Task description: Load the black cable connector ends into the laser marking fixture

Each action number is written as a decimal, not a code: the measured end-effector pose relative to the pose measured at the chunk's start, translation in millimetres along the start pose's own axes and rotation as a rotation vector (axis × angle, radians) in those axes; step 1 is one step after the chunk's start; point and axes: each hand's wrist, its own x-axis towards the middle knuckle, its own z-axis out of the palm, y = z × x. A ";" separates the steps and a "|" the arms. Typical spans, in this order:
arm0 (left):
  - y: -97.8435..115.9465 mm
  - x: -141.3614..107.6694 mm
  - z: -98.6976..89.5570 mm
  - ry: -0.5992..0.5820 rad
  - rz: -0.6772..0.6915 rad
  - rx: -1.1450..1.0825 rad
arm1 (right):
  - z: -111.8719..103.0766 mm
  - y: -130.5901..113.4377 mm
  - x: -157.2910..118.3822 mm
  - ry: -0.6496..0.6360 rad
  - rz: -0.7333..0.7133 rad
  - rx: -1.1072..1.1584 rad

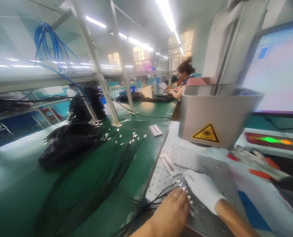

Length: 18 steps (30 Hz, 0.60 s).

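Note:
My left hand (172, 212), bare with a ring on one finger, is closed over a bunch of black cables (161, 195) at the edge of the perforated metal plate (225, 181). The silvery cable connectors (184, 188) stick out past its fingers in a row. Against the other side of that row lies my right hand (202, 189) in a white glove, its fingers together and curled at the connectors. The undersides of both hands are hidden. Just beyond them, a narrow pale fixture strip (170, 166) rests on the plate.
A metal housing with a yellow warning triangle (207, 133) overhangs the plate. Loose cables (112, 174) and a coiled cable bundle (69, 141) lie on the green table (141, 158). Pliers-like tools with red grips (260, 171) and a monitor (279, 72) are right. Another person (183, 80) sits farther back.

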 end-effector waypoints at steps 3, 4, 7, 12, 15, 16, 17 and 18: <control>-4.3 -1.5 -3.9 -0.005 -0.031 -0.200 | -3.4 -14.8 -1.3 -0.054 0.048 -0.043; -5.9 -2.5 -3.8 0.001 -0.063 -0.264 | -3.5 -20.0 -2.1 -0.057 0.060 -0.062; -10.3 -4.4 0.9 0.002 -0.258 -0.306 | 0.3 -31.5 -3.4 -0.056 0.062 -0.118; -15.3 4.1 15.6 -0.085 -0.422 -0.182 | 8.7 -33.7 1.8 -0.062 0.072 -0.167; -16.0 12.7 20.1 -0.110 -0.443 -0.203 | 6.9 -32.6 4.6 -0.089 0.071 -0.169; -15.6 14.8 20.3 -0.134 -0.462 -0.214 | 5.7 -32.6 5.1 -0.092 0.068 -0.166; -15.0 16.3 19.9 -0.166 -0.480 -0.225 | 4.7 -32.6 5.4 -0.093 0.069 -0.163; -14.1 17.2 19.3 -0.205 -0.499 -0.229 | 4.3 -32.5 5.7 -0.092 0.071 -0.158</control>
